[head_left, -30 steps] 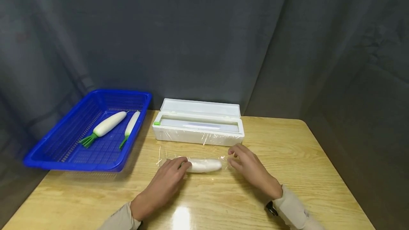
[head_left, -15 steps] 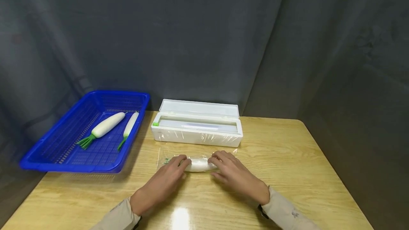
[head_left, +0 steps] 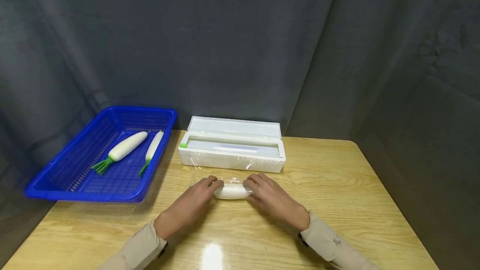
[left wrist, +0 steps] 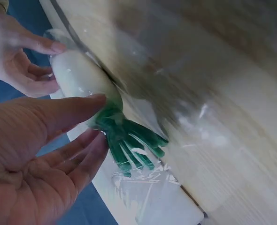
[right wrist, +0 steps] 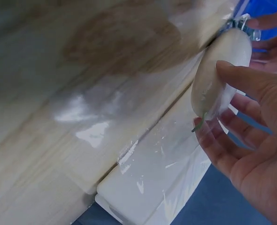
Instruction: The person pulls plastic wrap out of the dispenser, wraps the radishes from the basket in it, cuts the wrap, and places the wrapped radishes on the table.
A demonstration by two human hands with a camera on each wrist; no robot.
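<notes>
A white radish with green stalks lies across the wooden table, wrapped in clear plastic film. My left hand pinches its leafy end; in the left wrist view the thumb and fingertips meet at the base of the green stalks. At the thin root end, my right hand holds the radish, thumb on one side and fingers on the other. Loose film spreads past the stalks. Behind the radish stands a white cling film box with its lid raised and a roll inside.
On the left sits a blue plastic basket with two unwrapped radishes, one wide and one narrow. A green slider is on the box's left end. Dark curtains hang behind the table.
My right hand has come left from beside the radish onto its root end. My left hand has stayed near the leafy end, and the radish has shifted slightly away from me.
</notes>
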